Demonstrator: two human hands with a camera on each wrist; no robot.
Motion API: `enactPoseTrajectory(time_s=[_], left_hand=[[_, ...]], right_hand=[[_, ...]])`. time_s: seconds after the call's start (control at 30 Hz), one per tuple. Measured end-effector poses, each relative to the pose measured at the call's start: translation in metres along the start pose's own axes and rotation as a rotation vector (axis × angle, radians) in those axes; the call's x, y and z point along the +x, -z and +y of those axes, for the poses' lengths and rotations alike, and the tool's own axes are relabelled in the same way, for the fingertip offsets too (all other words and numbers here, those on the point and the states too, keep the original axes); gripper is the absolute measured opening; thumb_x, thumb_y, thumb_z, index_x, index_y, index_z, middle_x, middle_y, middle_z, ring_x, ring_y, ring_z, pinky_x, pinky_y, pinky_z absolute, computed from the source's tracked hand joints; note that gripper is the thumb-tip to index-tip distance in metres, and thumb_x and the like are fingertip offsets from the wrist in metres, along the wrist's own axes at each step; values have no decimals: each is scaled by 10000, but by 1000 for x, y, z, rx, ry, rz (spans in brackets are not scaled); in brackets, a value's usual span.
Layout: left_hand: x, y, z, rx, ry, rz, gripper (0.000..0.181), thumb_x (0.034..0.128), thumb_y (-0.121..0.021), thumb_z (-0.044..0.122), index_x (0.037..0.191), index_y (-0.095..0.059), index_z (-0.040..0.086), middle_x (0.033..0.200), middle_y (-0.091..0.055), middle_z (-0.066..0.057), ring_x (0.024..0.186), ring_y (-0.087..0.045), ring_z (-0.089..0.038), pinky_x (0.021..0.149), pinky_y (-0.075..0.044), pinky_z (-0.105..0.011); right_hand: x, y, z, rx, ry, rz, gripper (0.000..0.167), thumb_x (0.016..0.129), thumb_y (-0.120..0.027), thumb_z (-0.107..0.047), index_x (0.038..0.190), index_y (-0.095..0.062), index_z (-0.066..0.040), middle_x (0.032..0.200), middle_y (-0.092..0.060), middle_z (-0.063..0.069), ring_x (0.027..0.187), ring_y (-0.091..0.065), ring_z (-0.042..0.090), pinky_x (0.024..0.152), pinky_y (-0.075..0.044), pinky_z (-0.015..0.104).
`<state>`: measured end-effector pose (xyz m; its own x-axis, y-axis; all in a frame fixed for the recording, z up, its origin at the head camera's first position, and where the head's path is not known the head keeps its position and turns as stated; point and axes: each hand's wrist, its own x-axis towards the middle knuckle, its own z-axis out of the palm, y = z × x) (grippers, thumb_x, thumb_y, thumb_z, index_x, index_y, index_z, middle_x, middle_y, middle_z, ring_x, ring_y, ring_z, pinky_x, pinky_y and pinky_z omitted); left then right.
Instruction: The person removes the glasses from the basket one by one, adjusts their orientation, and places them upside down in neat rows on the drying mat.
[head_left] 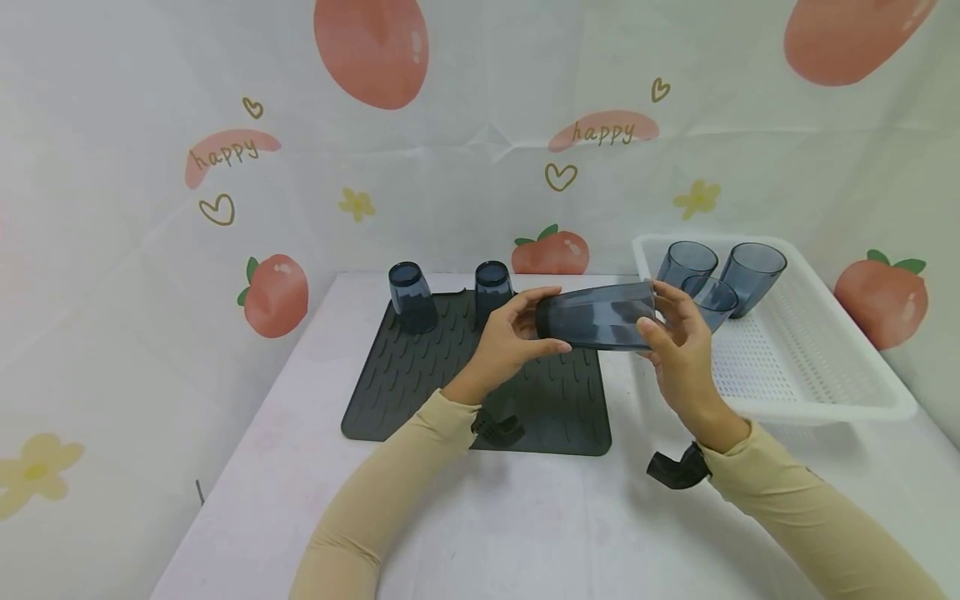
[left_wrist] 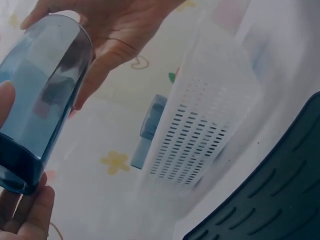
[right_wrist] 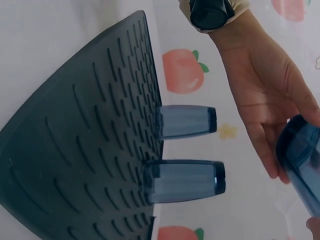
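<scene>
A blue-tinted glass (head_left: 600, 317) lies on its side in the air between two hands, above the right part of the dark drying mat (head_left: 555, 408). The left hand (head_left: 510, 342) grips its thick base end, thumb below and fingers above. At the rim end, the right hand (head_left: 682, 358) holds it with thumb and fingers. In the left wrist view the glass (left_wrist: 45, 85) slants between the right hand (left_wrist: 125, 35) and the left hand's fingers (left_wrist: 35, 215). The right wrist view shows the left hand (right_wrist: 270, 95) at the base of the glass (right_wrist: 302, 160).
Two upside-down glasses, one at the mat's back left corner (head_left: 412, 300) and one at its back middle (head_left: 491, 292), stand on the mat. A white perforated basket (head_left: 787, 367) on the right holds three glasses at its back left, including one tall glass (head_left: 750, 275).
</scene>
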<state>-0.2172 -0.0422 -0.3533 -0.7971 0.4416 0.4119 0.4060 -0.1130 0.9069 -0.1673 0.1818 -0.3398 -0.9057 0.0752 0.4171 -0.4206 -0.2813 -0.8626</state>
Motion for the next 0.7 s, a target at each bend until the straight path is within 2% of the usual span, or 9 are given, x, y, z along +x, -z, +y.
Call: enactPoseTrajectory(time_s=[0.17,0.3,0.47,0.63,0.7], left_hand=[[-2,1,0,-43,-24,13,717,731,-756,-149,1381,-497,11,1292,-537,-179,1054,-609,-171,905,-552,-318],[-4,2,-4,-91,-21,24,710,729,-755,-154,1374,-499,-1,1312,-528,-165,1081,-593,-181,906,-552,-317],[-6,7,-6,-137,-24,61,695,739,-773,-110,1369,-513,24,1317,-534,-123,1093,-585,-199,848,-555,-271],[-5,11,-3,-205,-74,62,696,743,-774,-100,1372,-488,-13,1318,-530,-58,1105,-576,-205,844,-549,-256],[-4,12,-2,-237,-95,59,693,747,-797,-45,1368,-492,-9,1312,-533,-30,1109,-576,-203,852,-550,-258]], right_hand=[[1,2,-3,23,-5,-83,447,899,-546,13,1326,-508,-113,1179,-580,40,961,-660,112,761,-585,236],[3,7,-6,-9,-32,-156,461,906,-531,49,1333,-500,-121,1199,-581,26,964,-652,97,776,-578,219],[6,14,-7,-91,-82,-237,507,903,-524,113,1357,-479,-106,1240,-533,35,1006,-633,92,792,-568,201],[6,20,-6,-157,-126,-299,543,889,-553,120,1366,-478,-129,1265,-504,9,1059,-610,86,803,-563,198],[6,21,-5,-165,-139,-323,551,886,-561,120,1364,-480,-141,1263,-510,-1,1078,-607,81,805,-563,201]])
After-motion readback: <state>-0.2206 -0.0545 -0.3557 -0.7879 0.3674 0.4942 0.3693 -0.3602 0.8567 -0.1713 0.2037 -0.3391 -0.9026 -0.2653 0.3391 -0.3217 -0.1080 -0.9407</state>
